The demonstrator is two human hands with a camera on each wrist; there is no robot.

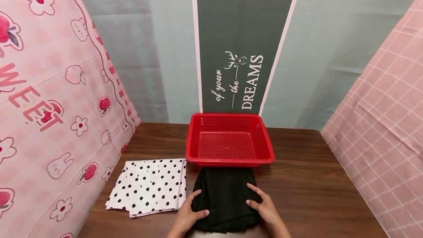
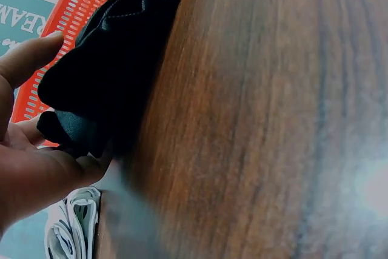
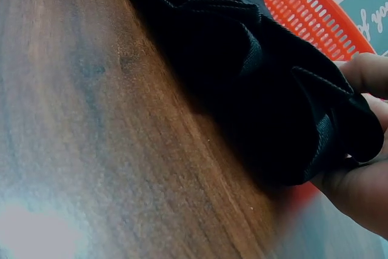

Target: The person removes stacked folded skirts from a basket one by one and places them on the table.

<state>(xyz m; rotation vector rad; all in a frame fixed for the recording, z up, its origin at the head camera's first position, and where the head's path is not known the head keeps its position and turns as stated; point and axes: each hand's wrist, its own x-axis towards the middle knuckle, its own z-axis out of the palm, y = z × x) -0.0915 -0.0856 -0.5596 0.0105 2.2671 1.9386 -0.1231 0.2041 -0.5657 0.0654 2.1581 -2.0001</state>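
A folded black cloth point(image 1: 229, 197) with stitched edges lies on the table between both hands. My left hand point(image 1: 188, 214) holds its left side, the thumb over the top and the fingers at the edge. In the left wrist view, the left hand point(image 2: 42, 168) has the rounded folds between its digits. Gripping the opposite side is my right hand point(image 1: 269, 210), thumb and index finger on the fabric. The right wrist view shows the layered folds point(image 3: 285, 101) running into the right hand point(image 3: 364, 192). Other fingers are partly hidden beneath the cloth.
Right behind the black cloth stands a red plastic basket point(image 1: 190, 142) with perforated walls and nothing in it. A folded white cloth with black dots point(image 1: 155, 186) lies to the left on the brown wooden table point(image 1: 307, 179). Printed fabric hangs point(image 1: 380, 113) around the sides and back.
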